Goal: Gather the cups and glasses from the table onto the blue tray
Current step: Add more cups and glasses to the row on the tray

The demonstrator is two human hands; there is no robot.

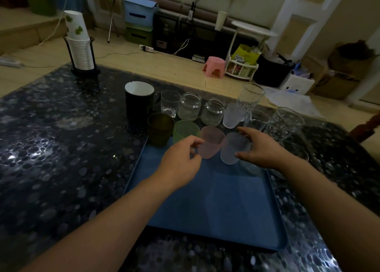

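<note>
A blue tray (207, 212) lies on the dark pebble-patterned table (61, 148). At its far end stand a pink cup (212, 143) and a frosted white cup (232, 150). My left hand (181, 162) pinches the pink cup's left side. My right hand (262, 149) wraps the frosted cup from the right. An olive cup (159, 129) and a green cup (184, 130) stand at the tray's far left corner. Behind are a black mug (137, 104), a small clear glass (170, 105), two glass jars (189, 107), another frosted cup (233, 115) and tall clear glasses (284, 123).
A rack of stacked paper cups (81, 51) stands at the table's far left. A low clear glass (251, 168) sits under my right wrist at the tray's right edge. Beyond the table are a pink stool (213, 67) and storage boxes on the floor.
</note>
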